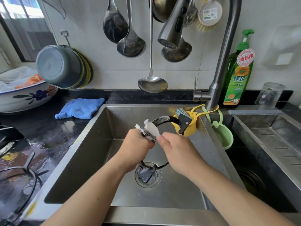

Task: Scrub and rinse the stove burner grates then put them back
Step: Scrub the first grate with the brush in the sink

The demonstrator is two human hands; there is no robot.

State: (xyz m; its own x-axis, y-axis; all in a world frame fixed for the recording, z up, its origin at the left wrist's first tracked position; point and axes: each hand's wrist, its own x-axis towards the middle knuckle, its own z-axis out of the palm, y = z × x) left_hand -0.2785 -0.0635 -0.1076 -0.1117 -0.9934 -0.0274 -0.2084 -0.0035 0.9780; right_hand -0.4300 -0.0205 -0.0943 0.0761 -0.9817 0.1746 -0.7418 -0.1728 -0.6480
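over the sink: both hands hold a black burner grate (pixel 162 120) above the steel sink (pixel 91 160), its ring arching up toward the yellow holder (pixel 192 126)
left hand: left hand (pixel 137 142) grips the grate's near side, fingers curled round the ring
right hand: right hand (pixel 177 149) pinches a pale soapy sponge (pixel 152 130) against the ring, fingers closed on it
grate's lower end: one foamy leg (pixel 146 174) hangs just over the drain (pixel 148 176)
tap: spray head (pixel 172 28) hangs above the sink; no water stream shows
worktop, left: wet black worktop (pixel 48 136) carries a blue cloth (pixel 79 108) and a flowered bowl (pixel 27 97)
far left: a second grate (pixel 24 173) sits on the stove
behind the tap: green detergent bottle (pixel 237 74) stands upright
wall: ladles (pixel 130 38) hang in a row
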